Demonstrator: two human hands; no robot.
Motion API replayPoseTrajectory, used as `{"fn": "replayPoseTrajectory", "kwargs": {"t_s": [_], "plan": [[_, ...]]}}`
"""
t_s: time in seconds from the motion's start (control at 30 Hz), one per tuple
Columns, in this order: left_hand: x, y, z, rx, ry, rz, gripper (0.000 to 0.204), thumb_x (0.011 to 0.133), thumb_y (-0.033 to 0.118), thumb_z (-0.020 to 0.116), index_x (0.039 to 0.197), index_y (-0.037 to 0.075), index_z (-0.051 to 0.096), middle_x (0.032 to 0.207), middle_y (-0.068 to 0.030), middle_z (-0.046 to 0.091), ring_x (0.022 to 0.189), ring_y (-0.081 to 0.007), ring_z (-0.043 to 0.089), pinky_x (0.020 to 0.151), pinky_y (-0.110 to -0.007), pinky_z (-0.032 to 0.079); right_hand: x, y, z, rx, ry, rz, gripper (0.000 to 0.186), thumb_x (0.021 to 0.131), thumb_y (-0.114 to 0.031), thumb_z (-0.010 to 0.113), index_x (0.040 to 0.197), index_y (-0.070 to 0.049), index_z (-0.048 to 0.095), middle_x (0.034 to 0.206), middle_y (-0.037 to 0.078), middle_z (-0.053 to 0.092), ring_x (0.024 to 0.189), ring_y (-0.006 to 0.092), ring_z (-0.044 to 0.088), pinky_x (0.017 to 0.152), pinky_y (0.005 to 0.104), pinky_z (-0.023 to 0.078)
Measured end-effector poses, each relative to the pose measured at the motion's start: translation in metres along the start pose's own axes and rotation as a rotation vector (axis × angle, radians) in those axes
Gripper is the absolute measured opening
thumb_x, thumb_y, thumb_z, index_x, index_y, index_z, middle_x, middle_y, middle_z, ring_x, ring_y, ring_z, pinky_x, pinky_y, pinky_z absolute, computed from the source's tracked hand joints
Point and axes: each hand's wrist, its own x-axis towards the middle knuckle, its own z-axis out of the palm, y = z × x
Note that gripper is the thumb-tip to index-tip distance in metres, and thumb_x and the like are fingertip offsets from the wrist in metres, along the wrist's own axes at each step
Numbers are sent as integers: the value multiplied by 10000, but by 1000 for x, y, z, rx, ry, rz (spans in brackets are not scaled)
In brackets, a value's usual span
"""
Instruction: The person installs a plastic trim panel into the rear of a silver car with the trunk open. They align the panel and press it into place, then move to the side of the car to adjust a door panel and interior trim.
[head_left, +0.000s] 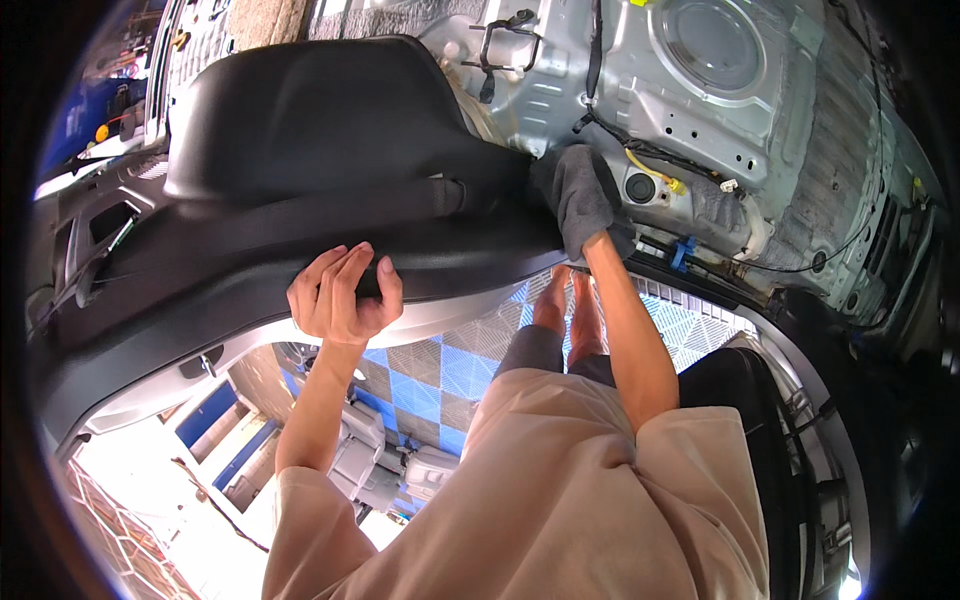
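Note:
Beside the black interior trim panel [300, 110], along its lower edge, my left hand [343, 295] is curled over the rim, gripping it. My right hand [585, 220] is covered by a dark grey cloth [576, 190] at the right end of that panel, against the bare metal floor of a vehicle; its fingers are hidden in the cloth. A yellow connector [672, 184] and black wiring [640, 142] lie just right of the cloth.
Bare vehicle metal [720, 130] with grey padding and harnesses fills the upper right. Below are a blue and grey tiled floor [418, 385], my bare legs, and loose grey seat parts [365, 450] at lower left. A blue clip [683, 253] sits near the sill.

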Motion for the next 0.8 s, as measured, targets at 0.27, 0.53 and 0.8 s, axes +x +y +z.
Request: {"fn": "replayPoseTrajectory", "kwargs": {"t_s": [0.27,0.53,0.8], "plan": [[-2,0,-1,-2,-15,-7,106,823,210,767,896,134,779,842,60,779,885,-171,749,819,-298,498,31,146,29,2389,-564,3,417,1101,-208,509,1488,-53,526,1436,165,612,1354,270,576,1146,367,441],[-3,-1,0,-9,-3,-9,120,829,238,775,888,133,776,841,62,781,877,-169,753,816,-299,499,24,166,15,1841,75,-313,221,1029,-166,559,1201,-97,679,1091,135,727,1050,283,713,901,417,554],[0,0,0,35,11,21,110,816,251,776,863,151,778,796,77,747,839,-157,735,746,-285,488,64,109,12,2881,-937,-223,252,1047,-228,483,1104,-114,700,996,57,706,971,220,681,865,360,521]]}}
